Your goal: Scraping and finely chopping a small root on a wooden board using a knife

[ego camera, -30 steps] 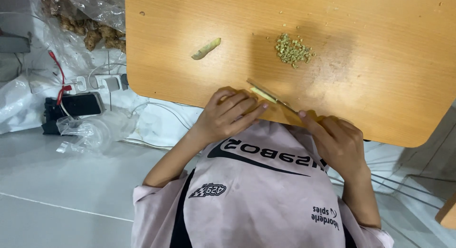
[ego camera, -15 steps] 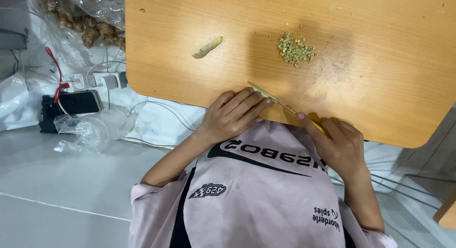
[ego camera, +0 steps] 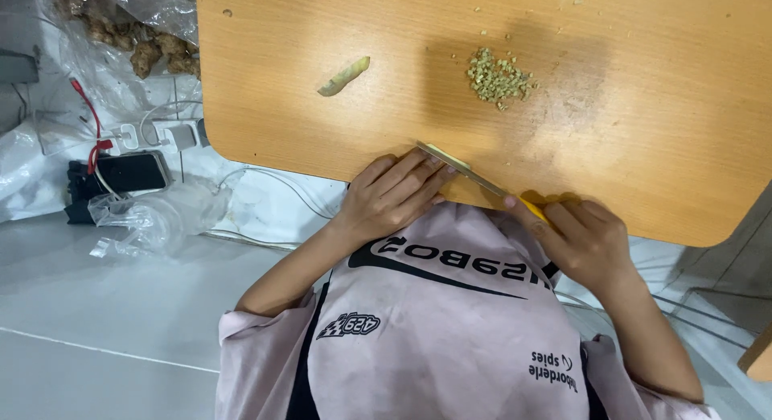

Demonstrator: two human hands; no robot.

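Clear plastic bag [ego camera: 153, 219] lies beside dark phone screen [ego camera: 129, 172].

One cam only, head-worn, looking steeply down over the wearer's chest at the worktop [ego camera: 643, 130]. View faces fwd & down: shirt fills 6 o'clock, worktop spans 12 to 3 o'clock, white floor [ego camera: 96, 323] at 8 o'clock. Fairly close, about arm's reach: left hand [ego camera: 394, 196] sits near centre, right hand [ego camera: 583, 241] at approx 4 o'clock, both at the worktop's near edge. Worktop's far side is cut off by the top of frame. No 2nd view, so no shared area.
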